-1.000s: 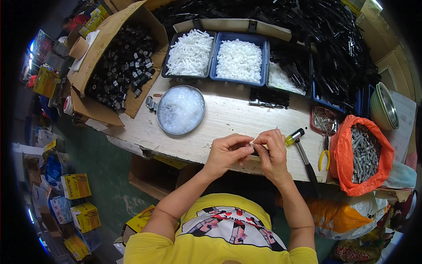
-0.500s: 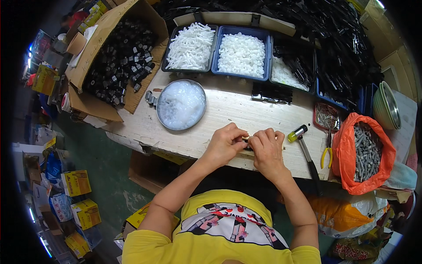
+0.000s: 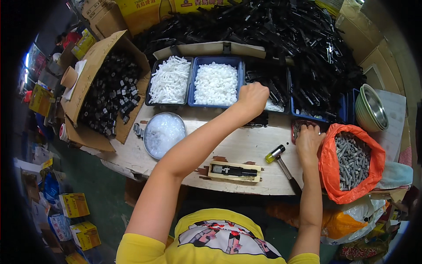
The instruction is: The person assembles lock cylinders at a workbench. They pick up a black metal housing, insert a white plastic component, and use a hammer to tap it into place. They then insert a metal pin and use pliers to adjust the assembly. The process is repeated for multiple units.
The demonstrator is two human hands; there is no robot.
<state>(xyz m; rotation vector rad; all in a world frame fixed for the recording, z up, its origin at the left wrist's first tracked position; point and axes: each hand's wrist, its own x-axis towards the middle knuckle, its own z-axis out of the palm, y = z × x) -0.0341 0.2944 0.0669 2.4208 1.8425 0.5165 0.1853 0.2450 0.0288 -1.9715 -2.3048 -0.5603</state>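
My left hand (image 3: pixel 254 97) is over the front of a tray of black plastic parts (image 3: pixel 278 88); its fingers are curled, and what is in them, if anything, is hidden. At the right, my right hand (image 3: pixel 309 140) dips its slightly spread fingers into a small red tray (image 3: pixel 294 128) of small metal pieces. Nothing shows held in it. Near the table's front edge, a cream block (image 3: pixel 215 174) cradles a long black part (image 3: pixel 239 171) with a silvery metal piece at its left end. A hammer (image 3: pixel 277 153) with a yellow-green tip lies between block and right hand.
Trays of white sticks (image 3: pixel 170 81) and white caps (image 3: pixel 215 83) stand at the back. A round metal dish (image 3: pixel 164 134) and a cardboard box (image 3: pixel 90 83) of dark parts are leftward. An orange bag (image 3: pixel 329 169) of grey pieces and stacked bowls (image 3: pixel 371 110) stand rightward. Black parts (image 3: pixel 246 31) heap behind.
Both hands have left the work at the front edge, uncovering the block and black part. The left went forward to the black parts, the right across to the red tray. The view has shifted.
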